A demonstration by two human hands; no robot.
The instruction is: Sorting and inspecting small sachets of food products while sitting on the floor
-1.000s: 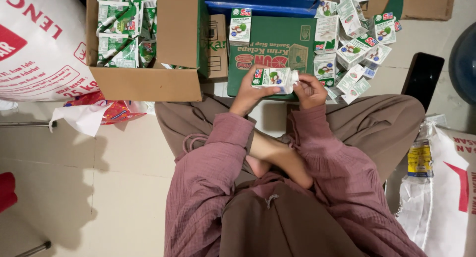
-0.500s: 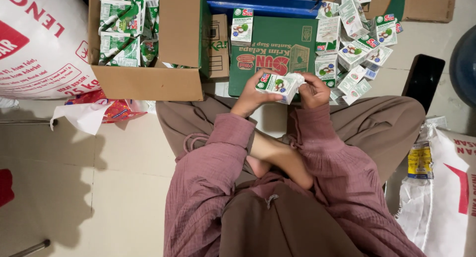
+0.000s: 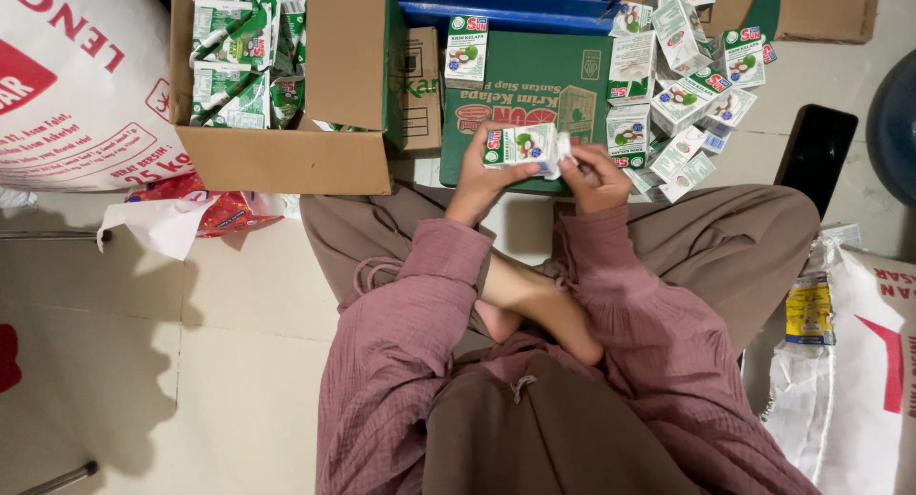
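Head view shows, upper centre of the frame, both hands closed on a small stack of cartons (image 3: 523,146): left hand (image 3: 477,175) clasps one end, right hand (image 3: 596,175) pinches the other. Light, stiff cartons, likely slippery; best gripped across the flat faces

White sack (image 3: 67,84) cut off at left edge; dark round object (image 3: 897,123) cropped at right edge
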